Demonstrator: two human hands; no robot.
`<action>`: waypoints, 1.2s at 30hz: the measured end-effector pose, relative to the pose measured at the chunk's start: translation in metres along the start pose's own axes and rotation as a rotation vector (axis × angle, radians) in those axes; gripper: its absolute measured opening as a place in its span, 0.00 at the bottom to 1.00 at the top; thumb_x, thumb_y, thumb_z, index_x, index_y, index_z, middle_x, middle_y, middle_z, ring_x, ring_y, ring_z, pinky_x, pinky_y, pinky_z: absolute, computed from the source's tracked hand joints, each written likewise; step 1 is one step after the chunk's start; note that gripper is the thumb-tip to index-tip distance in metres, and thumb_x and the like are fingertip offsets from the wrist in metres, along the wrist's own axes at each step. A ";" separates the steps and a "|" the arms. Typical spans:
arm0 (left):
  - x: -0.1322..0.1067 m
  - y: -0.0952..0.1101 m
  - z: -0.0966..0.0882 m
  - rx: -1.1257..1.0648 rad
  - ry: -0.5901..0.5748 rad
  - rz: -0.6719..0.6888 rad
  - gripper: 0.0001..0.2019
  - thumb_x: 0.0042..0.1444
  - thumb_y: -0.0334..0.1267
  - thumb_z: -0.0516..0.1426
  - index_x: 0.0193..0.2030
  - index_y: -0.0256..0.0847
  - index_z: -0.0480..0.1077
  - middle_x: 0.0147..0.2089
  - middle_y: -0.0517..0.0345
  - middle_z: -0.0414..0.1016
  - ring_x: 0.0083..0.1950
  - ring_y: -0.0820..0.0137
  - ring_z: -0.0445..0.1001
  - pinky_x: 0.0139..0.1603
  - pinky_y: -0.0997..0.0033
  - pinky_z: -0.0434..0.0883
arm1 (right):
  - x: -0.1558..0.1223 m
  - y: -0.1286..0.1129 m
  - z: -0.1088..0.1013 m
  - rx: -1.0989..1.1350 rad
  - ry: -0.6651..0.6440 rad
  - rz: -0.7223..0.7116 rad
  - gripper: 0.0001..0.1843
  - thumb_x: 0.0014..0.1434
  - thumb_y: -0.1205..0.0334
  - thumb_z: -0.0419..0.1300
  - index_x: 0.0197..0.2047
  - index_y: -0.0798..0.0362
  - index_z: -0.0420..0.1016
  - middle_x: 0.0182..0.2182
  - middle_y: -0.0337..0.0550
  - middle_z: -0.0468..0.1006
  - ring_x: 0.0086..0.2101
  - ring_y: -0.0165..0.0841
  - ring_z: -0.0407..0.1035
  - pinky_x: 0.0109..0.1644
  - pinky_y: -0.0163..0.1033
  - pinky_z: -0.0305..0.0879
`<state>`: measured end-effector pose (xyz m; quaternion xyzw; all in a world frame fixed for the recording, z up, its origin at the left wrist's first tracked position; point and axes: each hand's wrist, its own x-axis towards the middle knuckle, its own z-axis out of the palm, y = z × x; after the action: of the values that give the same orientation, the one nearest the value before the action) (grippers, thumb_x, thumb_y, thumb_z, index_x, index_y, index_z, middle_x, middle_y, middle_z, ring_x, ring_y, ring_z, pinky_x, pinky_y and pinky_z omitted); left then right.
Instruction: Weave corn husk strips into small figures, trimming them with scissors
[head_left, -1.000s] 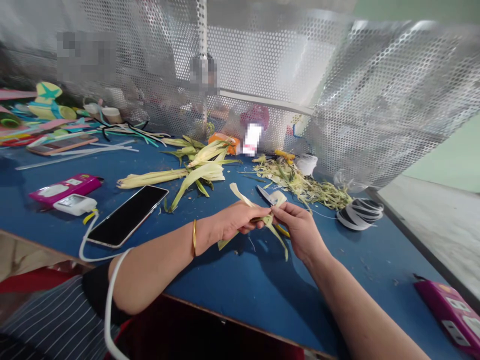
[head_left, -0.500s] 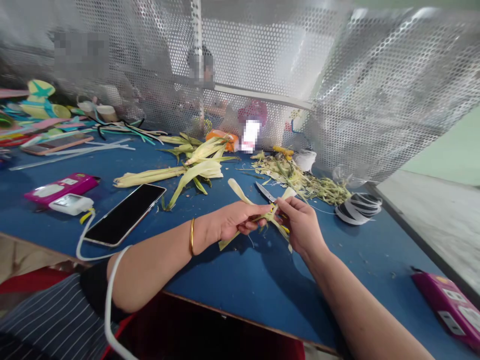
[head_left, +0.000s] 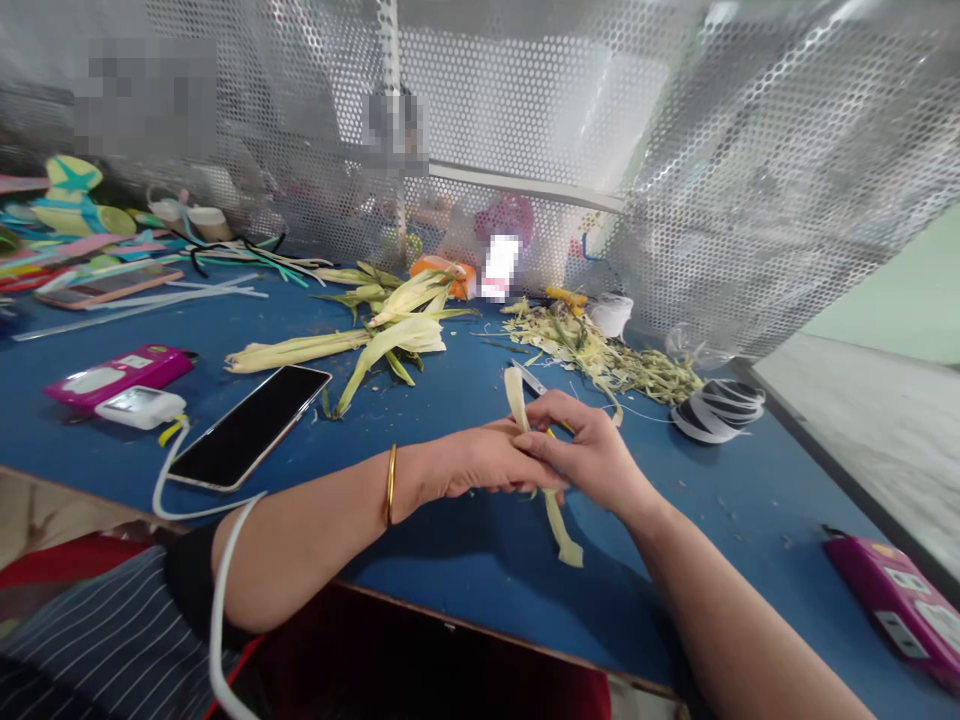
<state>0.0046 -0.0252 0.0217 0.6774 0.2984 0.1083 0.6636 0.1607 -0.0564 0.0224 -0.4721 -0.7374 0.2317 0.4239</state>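
Note:
Both hands meet over the front middle of the blue table. My left hand [head_left: 495, 458], with a gold bangle at the wrist, is closed around pale corn husk strips [head_left: 516, 392]; its fingertips are partly hidden. My right hand [head_left: 581, 445] overlaps it, thumb and fingers pinching the husk. One husk end stands up above the hands and another hangs down below them. Just behind my right hand lie scissors [head_left: 529, 378], their blades showing and their yellow handles mostly covered. Beyond them a heap of husk scraps [head_left: 577, 345] spreads out.
Whole corn husks [head_left: 405, 340] lie at centre left, near a black-screened phone [head_left: 251, 428]. A magenta power strip [head_left: 124, 378] sits left, another power strip [head_left: 896, 600] right. A roll of white ribbon [head_left: 716, 412] stands right. A perforated clear plastic sheet [head_left: 525, 110] hangs behind.
The husk piece has turned in my hands, from strips spread crosswise to one end up and one down. My left hand has shifted right, and my right hand now overlaps it.

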 end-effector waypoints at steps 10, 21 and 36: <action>0.005 -0.005 0.000 -0.133 0.075 -0.008 0.20 0.52 0.54 0.59 0.25 0.36 0.69 0.21 0.62 0.66 0.18 0.80 0.54 0.20 0.74 0.50 | -0.001 0.007 0.005 0.304 0.193 0.350 0.16 0.53 0.50 0.63 0.24 0.51 0.66 0.14 0.31 0.65 0.15 0.25 0.57 0.17 0.31 0.55; 0.000 -0.001 0.003 -0.114 -0.086 -0.001 0.13 0.53 0.45 0.60 0.28 0.36 0.78 0.19 0.61 0.65 0.23 0.77 0.60 0.24 0.75 0.52 | -0.003 0.008 0.011 0.242 0.346 0.330 0.14 0.54 0.55 0.62 0.23 0.50 0.65 0.13 0.31 0.66 0.15 0.26 0.59 0.19 0.32 0.54; 0.010 -0.002 -0.018 -0.570 0.315 0.032 0.12 0.52 0.43 0.62 0.32 0.33 0.74 0.31 0.54 0.75 0.28 0.76 0.70 0.30 0.75 0.65 | -0.006 0.010 -0.004 -0.431 0.527 -0.123 0.07 0.64 0.61 0.55 0.36 0.50 0.73 0.32 0.42 0.78 0.35 0.34 0.71 0.41 0.40 0.63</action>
<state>0.0024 -0.0046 0.0186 0.4440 0.3445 0.3016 0.7702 0.1705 -0.0571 0.0152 -0.5490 -0.6616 -0.0854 0.5036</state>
